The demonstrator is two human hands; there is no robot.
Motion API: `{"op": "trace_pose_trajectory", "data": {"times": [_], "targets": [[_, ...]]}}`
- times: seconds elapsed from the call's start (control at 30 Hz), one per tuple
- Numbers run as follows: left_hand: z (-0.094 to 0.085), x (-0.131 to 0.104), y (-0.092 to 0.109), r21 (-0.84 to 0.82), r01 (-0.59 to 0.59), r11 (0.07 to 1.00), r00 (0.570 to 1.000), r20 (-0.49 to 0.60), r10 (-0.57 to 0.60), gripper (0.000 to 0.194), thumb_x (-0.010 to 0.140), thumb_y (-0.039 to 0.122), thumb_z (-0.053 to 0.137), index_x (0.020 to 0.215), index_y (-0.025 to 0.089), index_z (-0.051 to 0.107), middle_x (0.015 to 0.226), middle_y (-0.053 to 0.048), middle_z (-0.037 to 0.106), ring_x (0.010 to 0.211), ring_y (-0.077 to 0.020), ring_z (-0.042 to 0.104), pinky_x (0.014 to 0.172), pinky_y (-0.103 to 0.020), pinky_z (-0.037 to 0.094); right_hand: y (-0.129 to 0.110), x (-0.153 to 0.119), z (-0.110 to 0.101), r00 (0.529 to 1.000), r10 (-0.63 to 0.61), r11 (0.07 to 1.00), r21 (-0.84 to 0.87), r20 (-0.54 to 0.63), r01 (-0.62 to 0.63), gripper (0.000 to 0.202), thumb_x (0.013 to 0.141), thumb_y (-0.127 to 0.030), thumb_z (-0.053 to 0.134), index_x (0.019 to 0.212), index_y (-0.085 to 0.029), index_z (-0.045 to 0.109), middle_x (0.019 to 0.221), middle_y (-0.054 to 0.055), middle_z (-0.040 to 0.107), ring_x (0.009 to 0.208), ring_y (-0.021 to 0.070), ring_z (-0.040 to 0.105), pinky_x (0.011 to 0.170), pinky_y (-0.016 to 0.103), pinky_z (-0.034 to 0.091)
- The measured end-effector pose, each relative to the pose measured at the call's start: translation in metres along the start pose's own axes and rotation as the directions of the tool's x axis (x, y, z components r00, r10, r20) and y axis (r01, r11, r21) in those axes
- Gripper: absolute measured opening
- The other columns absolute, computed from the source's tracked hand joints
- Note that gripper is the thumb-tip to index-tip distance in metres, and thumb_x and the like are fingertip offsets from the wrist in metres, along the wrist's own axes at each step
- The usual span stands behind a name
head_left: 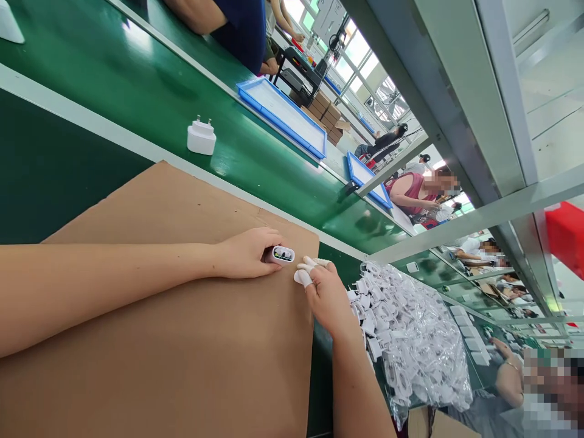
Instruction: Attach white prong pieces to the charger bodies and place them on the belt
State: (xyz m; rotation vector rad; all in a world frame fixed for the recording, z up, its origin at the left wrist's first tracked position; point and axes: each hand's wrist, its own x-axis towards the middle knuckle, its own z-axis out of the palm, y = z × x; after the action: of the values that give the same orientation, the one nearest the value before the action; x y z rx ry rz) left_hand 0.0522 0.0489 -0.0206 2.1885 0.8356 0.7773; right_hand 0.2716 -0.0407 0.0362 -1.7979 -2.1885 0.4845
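Observation:
My left hand (249,252) rests over the brown cardboard sheet (182,340) and is closed around a white charger housing (283,254). The housing's open oval end faces right and shows circuit parts inside. Just to the right is my right hand (326,292), with white finger cots on several fingertips. Its fingers are bent and close together; whether a small part sits between them is hidden. A small gap separates those fingertips from the housing. Beside my right hand lies a clear plastic bag (420,334) full of small white plastic pieces.
A white plug charger (201,137) stands on the green conveyor belt (150,103) beyond the cardboard. Blue-rimmed trays (283,115) sit along the far side. A metal frame post (456,222) crosses at right. Co-workers sit along the line, one person's arm (510,371) close at lower right.

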Motion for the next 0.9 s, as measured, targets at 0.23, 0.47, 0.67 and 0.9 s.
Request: {"op": "trace_pose_trajectory", "data": {"times": [0.23,0.47,0.67,0.9], "targets": [[-0.001,0.001,0.001,-0.039,0.003,0.999,1.0,0.016,-0.002,0.024,0.082,0.041,0.062,0.095,0.022,0.07,0.098,-0.005,0.069,0.092,-0.025,0.064,0.081,-0.034,0.049,0.017,0.004,-0.003,0.997,0.074,0.988,0.14,-0.015,-0.071,0.02,0.081,-0.017,0.071,0.101,-0.023,0.072,0.105,0.004,0.073,0.093,0.0209,0.067,0.08,0.034,0.053],[0.003,0.003,0.002,-0.048,-0.086,0.995,0.995,0.037,0.088,0.028,0.084,0.048,0.069,0.082,0.02,0.071,0.089,-0.007,0.066,0.09,-0.0268,0.061,0.082,-0.038,0.047,0.002,0.009,0.004,0.933,0.049,0.948,0.31,-0.357,0.069,0.019,0.093,-0.031,0.064,0.107,-0.024,0.076,0.105,0.006,0.07,0.09,0.0192,0.066,0.077,0.033,0.054],[0.006,0.004,-0.002,-0.071,-0.121,0.99,0.992,0.014,0.123,0.029,0.087,0.044,0.066,0.071,0.02,0.063,0.079,-0.004,0.06,0.08,-0.023,0.058,0.075,-0.035,0.043,-0.012,0.01,0.026,0.899,-0.279,0.952,0.022,-0.337,0.304,0.04,0.09,-0.011,0.053,0.125,-0.023,0.069,0.106,0.01,0.065,0.101,0.0241,0.063,0.088,0.04,0.055],[0.007,0.003,-0.003,-0.055,-0.133,0.99,0.991,0.019,0.134,0.03,0.087,0.041,0.067,0.068,0.02,0.057,0.073,-0.003,0.058,0.076,-0.022,0.056,0.071,-0.034,0.04,-0.013,0.023,0.026,0.899,-0.347,0.936,-0.161,-0.269,0.313,0.042,0.087,-0.007,0.05,0.121,-0.022,0.069,0.1,0.009,0.062,0.097,0.0252,0.059,0.085,0.039,0.053]]}}
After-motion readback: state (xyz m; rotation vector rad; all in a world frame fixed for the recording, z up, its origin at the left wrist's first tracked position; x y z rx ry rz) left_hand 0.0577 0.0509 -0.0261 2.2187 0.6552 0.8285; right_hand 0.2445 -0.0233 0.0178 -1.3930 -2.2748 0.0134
